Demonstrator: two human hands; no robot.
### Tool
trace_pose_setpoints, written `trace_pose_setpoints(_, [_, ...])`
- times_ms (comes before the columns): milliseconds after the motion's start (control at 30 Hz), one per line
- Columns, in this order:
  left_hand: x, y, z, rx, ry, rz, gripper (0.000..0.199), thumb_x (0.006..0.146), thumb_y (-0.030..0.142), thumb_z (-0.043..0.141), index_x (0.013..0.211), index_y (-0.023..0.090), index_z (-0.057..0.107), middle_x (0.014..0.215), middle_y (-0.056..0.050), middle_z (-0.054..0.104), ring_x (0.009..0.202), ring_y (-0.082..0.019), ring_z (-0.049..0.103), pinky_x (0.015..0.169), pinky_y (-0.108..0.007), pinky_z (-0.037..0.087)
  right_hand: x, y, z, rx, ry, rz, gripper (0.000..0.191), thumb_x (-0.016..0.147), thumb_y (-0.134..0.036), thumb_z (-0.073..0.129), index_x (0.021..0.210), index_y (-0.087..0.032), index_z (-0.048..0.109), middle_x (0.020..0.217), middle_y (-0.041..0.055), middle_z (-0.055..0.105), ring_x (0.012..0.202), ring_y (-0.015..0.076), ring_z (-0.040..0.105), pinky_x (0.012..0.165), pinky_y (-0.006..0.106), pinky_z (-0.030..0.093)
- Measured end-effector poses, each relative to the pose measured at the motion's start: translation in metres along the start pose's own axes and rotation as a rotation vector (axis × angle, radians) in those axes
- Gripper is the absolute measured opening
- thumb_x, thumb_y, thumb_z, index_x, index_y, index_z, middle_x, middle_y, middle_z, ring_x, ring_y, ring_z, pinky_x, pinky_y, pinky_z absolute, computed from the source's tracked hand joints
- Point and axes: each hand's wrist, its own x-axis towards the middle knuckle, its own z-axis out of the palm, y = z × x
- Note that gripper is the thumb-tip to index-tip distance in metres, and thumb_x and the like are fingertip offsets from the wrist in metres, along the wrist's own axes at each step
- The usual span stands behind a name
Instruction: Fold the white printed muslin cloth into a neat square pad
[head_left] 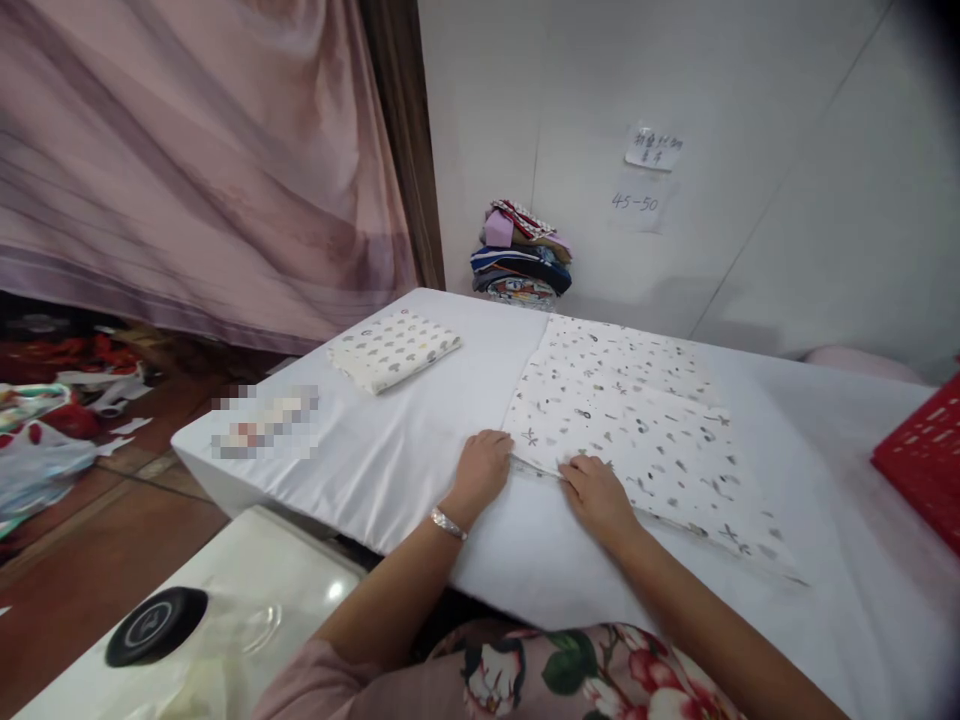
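Note:
A white cloth printed with small grey and brown figures (630, 410) lies spread on the white-covered table, with a fold line across it. My left hand (486, 465) grips its near left corner, fingers closed on the edge. Along the same near edge, a little to the right, my right hand (596, 492) has its fingers bent over the cloth's border. The cloth's right near corner lies loose on the table. Farther left rests a folded white cloth with a grey print (397, 350), touched by neither hand.
A stack of folded fabrics (521, 255) stands by the wall behind the table (442, 400). A red basket (926, 460) is at the right edge. Low on the left is a white surface (300, 560) bearing a black round object (156, 625). A pink curtain (202, 150) hangs behind.

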Motion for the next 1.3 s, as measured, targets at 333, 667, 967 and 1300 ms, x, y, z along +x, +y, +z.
trace_pose_setpoints(333, [-0.005,-0.004,-0.002,-0.115,0.054,-0.297,0.019,0.082,0.024,0.051,0.1,0.022,0.057,0.091,-0.002,0.063,0.087,-0.019,0.057,0.071,-0.029,0.043,0.036,-0.029,-0.003,-0.05,-0.097,-0.045,0.017,0.09,-0.024,0.044,0.093,-0.019,0.059,0.093,0.0081,0.056,0.085,0.0213,0.048,0.073,0.032,0.037])
trace_pose_setpoints(667, [-0.008,0.006,0.007,-0.083,0.033,-0.381,0.041,0.079,0.025,0.055,0.118,0.019,0.047,0.099,-0.006,0.062,0.091,-0.02,0.056,0.074,-0.03,0.04,0.068,-0.046,0.02,0.063,-0.097,-0.029,0.02,0.089,-0.019,0.045,0.101,-0.019,0.061,0.096,0.0072,0.059,0.091,0.0205,0.051,0.079,0.03,0.039])
trace_pose_setpoints(967, [-0.006,0.008,0.004,0.132,0.042,-0.382,0.021,0.081,0.037,0.053,0.082,0.016,0.055,0.088,-0.008,0.058,0.088,-0.022,0.053,0.077,-0.032,0.038,0.067,-0.034,0.028,0.458,0.039,0.168,0.024,0.084,-0.016,0.044,0.098,-0.02,0.064,0.095,0.0033,0.064,0.091,0.0167,0.056,0.081,0.027,0.041])
trace_pose_setpoints(1300, [0.003,0.014,0.006,-0.295,0.047,-0.571,0.014,0.076,0.028,0.054,0.069,0.019,0.047,0.061,0.002,0.054,0.058,-0.012,0.051,0.054,-0.024,0.033,0.067,-0.029,0.03,0.684,0.082,0.216,0.022,0.083,-0.025,0.048,0.094,-0.022,0.066,0.091,0.0021,0.065,0.086,0.0172,0.058,0.077,0.028,0.042])
